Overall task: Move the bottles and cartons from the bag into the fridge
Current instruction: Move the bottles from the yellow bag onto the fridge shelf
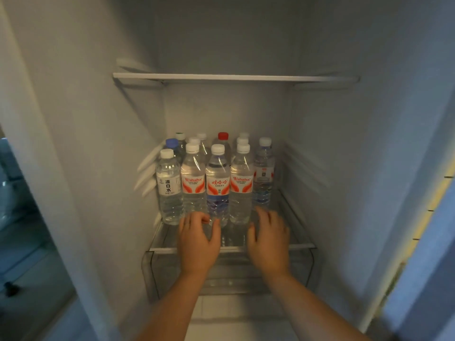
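Our left hand (198, 238) and right hand (269, 238) reach wide and empty toward clear plastic water bottles (218, 183) on the glass fridge shelf (299, 232).

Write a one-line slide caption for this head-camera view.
Both bare hands reach toward clear plastic water bottles on the glass fridge shelf.

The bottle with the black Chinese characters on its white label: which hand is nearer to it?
Left. The left hand lies just right of the bottle; the right hand is farther right.
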`<state>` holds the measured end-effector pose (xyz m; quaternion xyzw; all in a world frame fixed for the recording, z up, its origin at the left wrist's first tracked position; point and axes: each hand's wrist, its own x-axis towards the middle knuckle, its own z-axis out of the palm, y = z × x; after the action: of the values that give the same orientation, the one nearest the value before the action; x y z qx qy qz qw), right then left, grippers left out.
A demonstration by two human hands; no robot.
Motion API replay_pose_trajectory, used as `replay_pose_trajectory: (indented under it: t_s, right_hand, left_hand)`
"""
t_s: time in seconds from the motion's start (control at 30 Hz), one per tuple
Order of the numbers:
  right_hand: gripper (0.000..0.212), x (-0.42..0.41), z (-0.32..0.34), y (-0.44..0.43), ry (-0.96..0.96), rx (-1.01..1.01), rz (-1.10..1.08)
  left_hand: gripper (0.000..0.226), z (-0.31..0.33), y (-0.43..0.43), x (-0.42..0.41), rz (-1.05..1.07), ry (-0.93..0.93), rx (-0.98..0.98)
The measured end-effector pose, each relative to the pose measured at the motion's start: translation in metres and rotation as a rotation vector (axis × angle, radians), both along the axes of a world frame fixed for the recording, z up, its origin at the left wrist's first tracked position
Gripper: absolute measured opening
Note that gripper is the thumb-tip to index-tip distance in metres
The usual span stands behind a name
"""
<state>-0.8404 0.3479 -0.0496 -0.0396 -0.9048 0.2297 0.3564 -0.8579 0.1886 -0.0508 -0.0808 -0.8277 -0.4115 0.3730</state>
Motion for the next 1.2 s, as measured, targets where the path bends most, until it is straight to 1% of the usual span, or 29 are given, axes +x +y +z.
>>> replay_pose_trajectory:
  t_s: [0.07,0.17,0.27,0.33,0.4,0.47,0.53,0.57,0.63,0.73,0.8,0.93,1.07,1.2]
  right_hand:
    - [0.049,0.02,-0.016,-0.002,-0.021,0.092,-0.027]
    - [0.054,0.045,-0.046,-0.005,-0.109,0.15,-0.043]
    - [0.062,0.064,-0.064,-0.009,-0.21,0.184,-0.051]
    - [0.07,0.075,-0.07,-0.011,-0.26,0.197,-0.039]
    - [0.078,0.085,-0.072,-0.015,-0.322,0.168,-0.021]
    - [0.082,0.098,-0.072,-0.02,-0.371,0.159,0.004]
    - [0.077,0.115,-0.071,-0.022,-0.473,0.182,0.069]
    - [0.072,0.124,-0.071,-0.022,-0.544,0.162,0.103]
    - [0.066,0.146,-0.07,-0.022,-0.603,0.115,0.147]
    - [0.062,0.182,-0.075,-0.022,-0.639,0.063,0.238]
    - [0.06,0.207,-0.079,-0.02,-0.634,0.064,0.286]
    - [0.058,0.265,-0.083,-0.018,-0.575,0.108,0.337]
    - [0.06,0.339,-0.094,-0.012,-0.591,0.147,0.39]
    - [0.059,0.413,-0.11,0.001,-0.614,0.204,0.409]
  left_hand:
    - [0.028,-0.016,-0.003,0.019,0.056,-0.007,-0.132]
    - [0.049,-0.059,-0.012,0.051,0.123,-0.088,-0.303]
    - [0.064,-0.083,-0.02,0.079,0.118,-0.241,-0.41]
    - [0.066,-0.083,-0.02,0.094,0.114,-0.358,-0.447]
    - [0.065,-0.075,-0.019,0.11,0.092,-0.48,-0.444]
    - [0.064,-0.067,-0.018,0.13,0.069,-0.567,-0.415]
    - [0.065,-0.065,-0.019,0.152,0.085,-0.625,-0.374]
    - [0.063,-0.066,-0.021,0.162,0.109,-0.632,-0.368]
    - [0.058,-0.069,-0.027,0.183,0.16,-0.597,-0.361]
    - [0.057,-0.073,-0.038,0.217,0.175,-0.59,-0.283]
    - [0.057,-0.075,-0.044,0.245,0.201,-0.6,-0.257]
    - [0.059,-0.077,-0.047,0.314,0.225,-0.602,-0.257]
    - [0.064,-0.085,-0.043,0.394,0.246,-0.708,-0.28]
    - [0.066,-0.1,-0.035,0.475,0.241,-0.753,-0.319]
